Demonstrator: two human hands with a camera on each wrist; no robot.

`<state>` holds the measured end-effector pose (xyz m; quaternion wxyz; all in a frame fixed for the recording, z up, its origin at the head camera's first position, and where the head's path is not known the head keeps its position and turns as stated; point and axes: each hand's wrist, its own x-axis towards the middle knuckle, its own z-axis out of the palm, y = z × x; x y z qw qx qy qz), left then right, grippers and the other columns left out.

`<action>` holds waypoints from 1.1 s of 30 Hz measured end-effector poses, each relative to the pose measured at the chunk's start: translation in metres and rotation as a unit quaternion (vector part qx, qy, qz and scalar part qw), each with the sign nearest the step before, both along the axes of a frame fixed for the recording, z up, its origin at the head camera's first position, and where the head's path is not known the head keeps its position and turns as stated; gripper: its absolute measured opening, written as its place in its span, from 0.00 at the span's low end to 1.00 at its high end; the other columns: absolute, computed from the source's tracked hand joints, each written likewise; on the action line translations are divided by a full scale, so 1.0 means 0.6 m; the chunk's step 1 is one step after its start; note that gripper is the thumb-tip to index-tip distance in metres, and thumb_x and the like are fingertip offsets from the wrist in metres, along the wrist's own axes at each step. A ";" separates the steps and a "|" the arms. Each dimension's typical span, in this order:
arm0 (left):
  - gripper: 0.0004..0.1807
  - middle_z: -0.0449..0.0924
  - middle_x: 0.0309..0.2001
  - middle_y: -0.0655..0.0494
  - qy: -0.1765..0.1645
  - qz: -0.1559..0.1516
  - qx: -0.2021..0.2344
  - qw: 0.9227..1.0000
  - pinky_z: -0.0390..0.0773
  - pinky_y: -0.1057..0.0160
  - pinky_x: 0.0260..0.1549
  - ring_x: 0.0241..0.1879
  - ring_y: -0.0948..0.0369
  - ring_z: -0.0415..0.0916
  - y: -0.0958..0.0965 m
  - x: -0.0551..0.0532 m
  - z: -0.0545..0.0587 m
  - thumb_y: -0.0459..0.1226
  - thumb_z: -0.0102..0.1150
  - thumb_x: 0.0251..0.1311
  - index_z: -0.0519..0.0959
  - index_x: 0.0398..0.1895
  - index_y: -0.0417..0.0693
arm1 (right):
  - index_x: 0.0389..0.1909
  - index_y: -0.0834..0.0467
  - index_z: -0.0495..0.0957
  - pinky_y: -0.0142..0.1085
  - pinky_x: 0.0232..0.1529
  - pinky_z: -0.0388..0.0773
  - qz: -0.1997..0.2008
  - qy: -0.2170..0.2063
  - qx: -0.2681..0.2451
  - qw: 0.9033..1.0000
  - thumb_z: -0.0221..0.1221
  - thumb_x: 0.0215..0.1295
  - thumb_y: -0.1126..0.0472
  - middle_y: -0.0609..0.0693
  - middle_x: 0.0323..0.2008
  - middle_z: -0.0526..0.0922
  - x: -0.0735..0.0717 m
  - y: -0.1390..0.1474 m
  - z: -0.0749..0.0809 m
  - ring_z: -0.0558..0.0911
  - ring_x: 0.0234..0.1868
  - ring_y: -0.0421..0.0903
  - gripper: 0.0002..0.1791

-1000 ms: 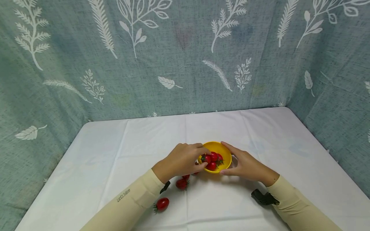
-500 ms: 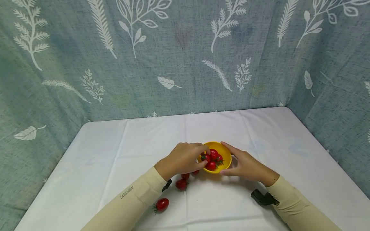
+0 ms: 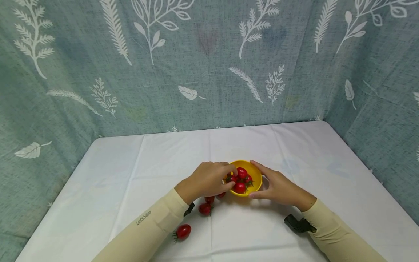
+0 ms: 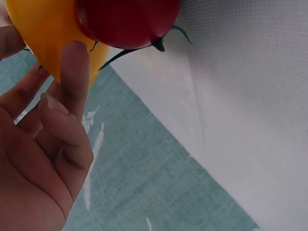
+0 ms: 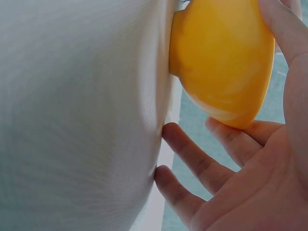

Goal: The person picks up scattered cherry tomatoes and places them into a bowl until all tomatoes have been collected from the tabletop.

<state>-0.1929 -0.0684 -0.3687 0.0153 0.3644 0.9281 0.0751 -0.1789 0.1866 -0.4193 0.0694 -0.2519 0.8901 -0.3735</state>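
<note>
My right hand grips the yellow bowl, presumably for steadiness; my left hand curves into it; whether it pinches a tomato, I cannot tell.

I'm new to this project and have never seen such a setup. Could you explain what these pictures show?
There is no robot here, just a person's bare left hand and right hand. The wide picture comes from a camera worn on the head, looking forward and down. The close-ups come from one camera on each wrist, so they look tilted.

On the white-covered table stands a yellow bowl with red tomatoes inside. Four loose tomatoes show outside it.

The right hand holds the bowl between thumb and fingers. The left hand is at the opposite rim, fingertips by the tomatoes inside; whether it grips one is hard to tell. Behind hangs a leaf-patterned cloth.
</note>
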 end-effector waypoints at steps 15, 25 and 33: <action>0.15 0.83 0.49 0.63 0.017 0.026 0.031 0.999 0.73 0.67 0.26 0.18 0.68 0.69 -0.044 0.017 0.020 0.49 0.62 0.64 0.81 0.53 0.62 | 0.78 0.58 0.54 0.59 0.71 0.61 -0.005 0.001 0.008 1.000 0.73 0.51 0.40 0.57 0.75 0.63 0.000 -0.001 0.002 0.65 0.74 0.59 0.59; 0.16 0.84 0.43 0.63 -0.006 0.067 0.019 0.998 0.72 0.63 0.29 0.20 0.67 0.68 -0.081 0.031 0.011 0.50 0.65 0.62 0.81 0.50 0.59 | 0.78 0.58 0.54 0.59 0.71 0.61 -0.006 0.001 0.012 1.000 0.74 0.50 0.41 0.57 0.76 0.62 0.002 -0.002 0.004 0.64 0.75 0.59 0.59; 0.19 0.83 0.38 0.64 -0.033 0.091 0.017 0.995 0.71 0.62 0.30 0.23 0.67 0.70 -0.102 0.037 -0.006 0.57 0.65 0.58 0.81 0.46 0.59 | 0.78 0.57 0.54 0.59 0.71 0.60 -0.006 -0.002 0.008 1.000 0.73 0.51 0.40 0.57 0.76 0.62 0.002 -0.002 0.002 0.64 0.75 0.60 0.59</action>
